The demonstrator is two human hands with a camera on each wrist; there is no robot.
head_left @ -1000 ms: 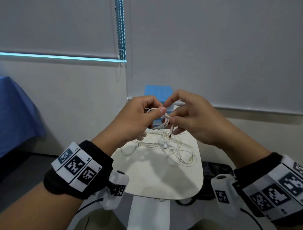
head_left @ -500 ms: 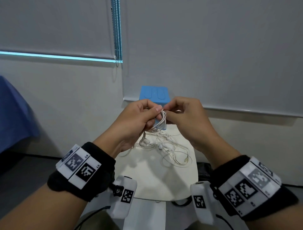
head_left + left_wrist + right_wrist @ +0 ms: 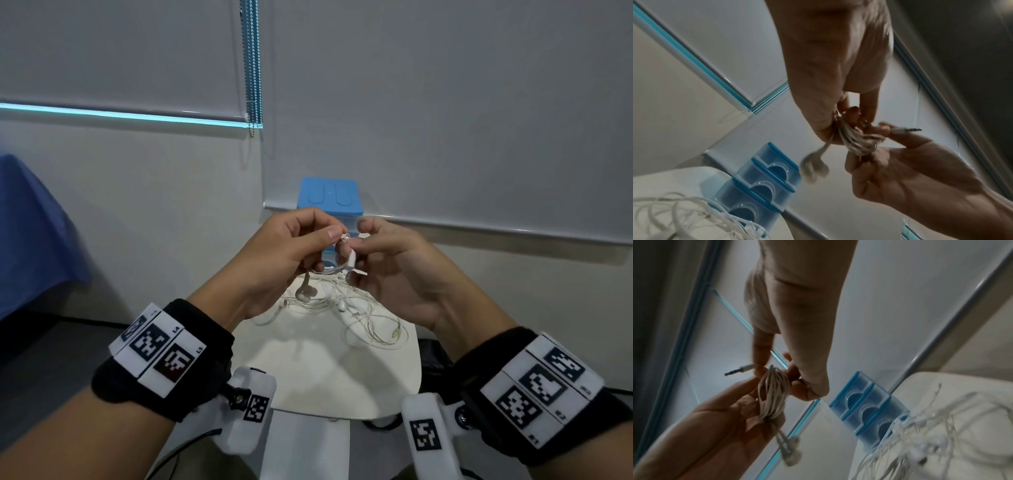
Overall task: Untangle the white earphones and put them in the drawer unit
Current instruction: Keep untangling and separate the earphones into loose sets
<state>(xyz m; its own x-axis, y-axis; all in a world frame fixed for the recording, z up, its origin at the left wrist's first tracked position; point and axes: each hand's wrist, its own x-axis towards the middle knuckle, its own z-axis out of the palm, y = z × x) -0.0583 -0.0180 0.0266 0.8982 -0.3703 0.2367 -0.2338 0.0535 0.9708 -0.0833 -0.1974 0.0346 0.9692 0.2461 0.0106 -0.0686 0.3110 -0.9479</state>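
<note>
We're holding a coiled set of white earphones [image 3: 343, 265] up in the air, just in front of the blue drawer unit [image 3: 330, 198], which we're using as our ref pt. Our left hand [image 3: 284, 253] is pinching the top of the coil btwn thumb and curled fingers; the two earbuds [image 3: 304, 292] are dangling below that grip. Our right hand [image 3: 394, 270] is pinching the plug end, w/ the metal jack [image 3: 908, 129] sticking out past the fingertips; the remaining fingers are curling under the bundle. In the left wrist view the cord loops [image 3: 857, 141] are bunching up btwn both hands.

The drawer unit is standing at the far edge of the white table [image 3: 325, 370], against the wall, w/ three stacked translucent drawers [image 3: 867, 410], all looking closed. A second, loose tangle of white cables [image 3: 359, 311] is lying on the table in front of the drawer unit, nearer to us, directly under our hands. Whether it's joined to the coil we're holding, we can't tell.

Behind the drawer unit a grey roller blind [image 3: 445, 102] is hanging, and a bead chain [image 3: 252, 65] is hanging up and to the left of it. Further left of the unit a blue cloth [image 3: 30, 233] is showing.
</note>
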